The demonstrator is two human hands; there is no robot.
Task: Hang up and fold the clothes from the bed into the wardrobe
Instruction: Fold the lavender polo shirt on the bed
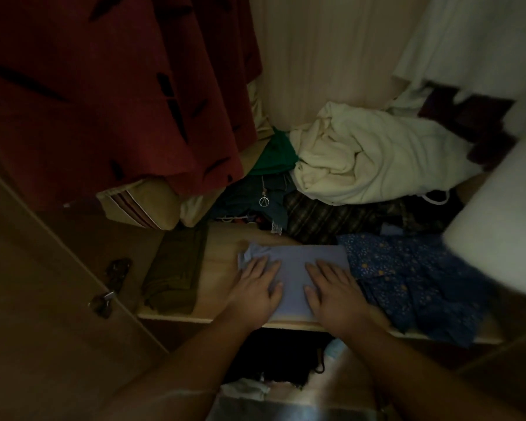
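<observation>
Pressing hands: the left hand (257, 288) and the right hand (334, 294) lie palm down, side by side, on a folded pale-blue garment (295, 268).
Fingers: the left fingers (266, 268) and the right fingers (319, 271) are straight and slightly spread, flat on the cloth, curled round nothing.
Task garment: the pale-blue garment sits under both sets of fingers on the wardrobe shelf (219, 253), near its front edge. A rumpled corner pokes out just past the left fingertips.
Left of the fingers: an olive folded garment (173, 268) lies flat on the shelf, apart from the pale-blue one, with a metal hinge (116, 270) further left.
Right of the fingers: a dark-blue patterned garment (407, 278) touches the pale-blue garment's right edge and hangs over the shelf front.
Beyond the fingertips: a dark plaid cloth (331, 217) lies there, and a round pendant (264, 201) rests on dark teal cloth.
Farther back: a cream bundle (371, 159) is heaped against the back wall, with a green cloth (275, 156) touching its left side.
Farthest, above: a red garment (104, 86) with dark marks hangs on the left and a white garment (483, 41) on the right.
</observation>
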